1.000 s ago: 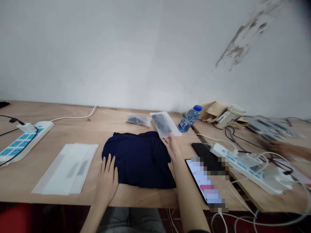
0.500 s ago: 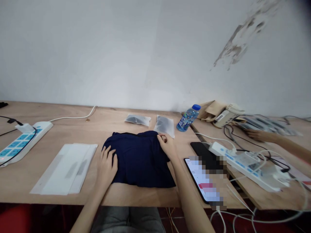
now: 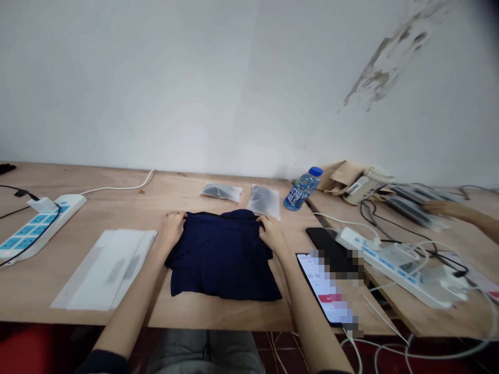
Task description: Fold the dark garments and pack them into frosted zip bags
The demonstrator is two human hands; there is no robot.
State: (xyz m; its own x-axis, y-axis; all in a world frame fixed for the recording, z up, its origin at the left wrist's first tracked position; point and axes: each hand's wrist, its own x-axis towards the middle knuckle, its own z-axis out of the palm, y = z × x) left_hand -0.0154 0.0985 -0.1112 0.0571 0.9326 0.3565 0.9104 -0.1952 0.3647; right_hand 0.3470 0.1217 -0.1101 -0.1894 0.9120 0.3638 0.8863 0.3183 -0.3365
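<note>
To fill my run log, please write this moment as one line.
left hand: at cloth's far-left corner | right hand: at far-right corner | navy cloth: on table

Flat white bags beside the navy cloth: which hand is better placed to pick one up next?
Left, I'd judge. The left hand is at the navy cloth's far-left corner, close to the flat white bags; the right hand is at its far-right corner, with the cloth between.

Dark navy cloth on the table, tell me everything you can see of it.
The dark navy cloth looks soft and thin, lying flat but lightly wrinkled, with a darker strip along its far edge. The left hand and right hand touch its far corners. Whether it's a garment, I can't tell.
</note>
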